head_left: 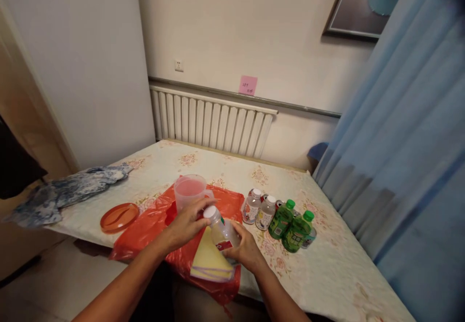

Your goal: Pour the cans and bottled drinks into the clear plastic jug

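My right hand (248, 250) is wrapped round the body of a clear plastic bottle (221, 232) with a white cap and a red label patch. The bottle leans to the left above a yellow folded cloth (209, 259). My left hand (189, 222) is beside the white cap, thumb close against it and fingers stretched out apart above; whether the thumb touches cannot be made out. Behind that hand stands a translucent pinkish plastic jug (189, 189), its lower part partly hidden. Cloth and jug are on a red plastic bag (145, 232) spread over the bed.
To the right stand clear bottles with white caps (267, 213), green bottles (298, 232) and several cans partly hidden behind them. An orange round lid (119, 217) lies left, near the bed edge. Beyond it is a crumpled blue patterned cloth (83, 189). A blue curtain (410, 143) hangs at right.
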